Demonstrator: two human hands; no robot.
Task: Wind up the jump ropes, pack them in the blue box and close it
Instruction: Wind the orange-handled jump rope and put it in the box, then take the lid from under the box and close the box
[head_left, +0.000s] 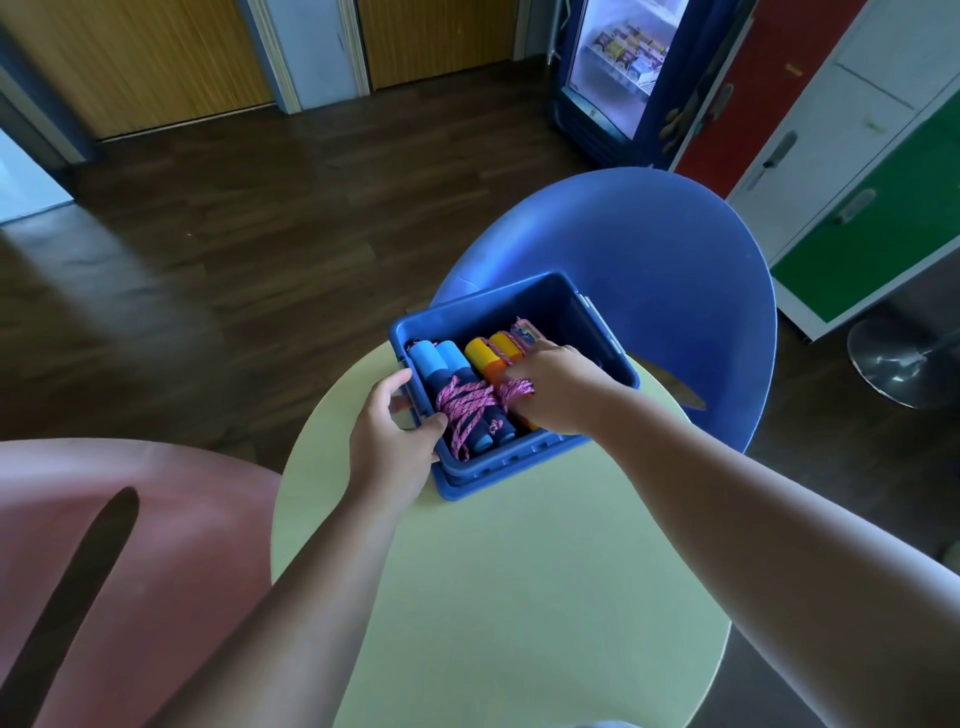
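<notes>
We are gripping the left rim of the blue box (498, 307) with our left hand (392, 439), thumb hooked over the edge. The open box is sitting at the far edge of the pale green table (519, 597). Our right hand (558, 387) is reaching inside, fingers lying on the orange-handled rope (480, 353) and its pink cord (465, 410); we cannot tell whether they are pinching it. The blue-handled rope (441, 364) is lying alongside, to its left.

Wound ropes (469, 409) inside blue box (488, 312)
</notes>
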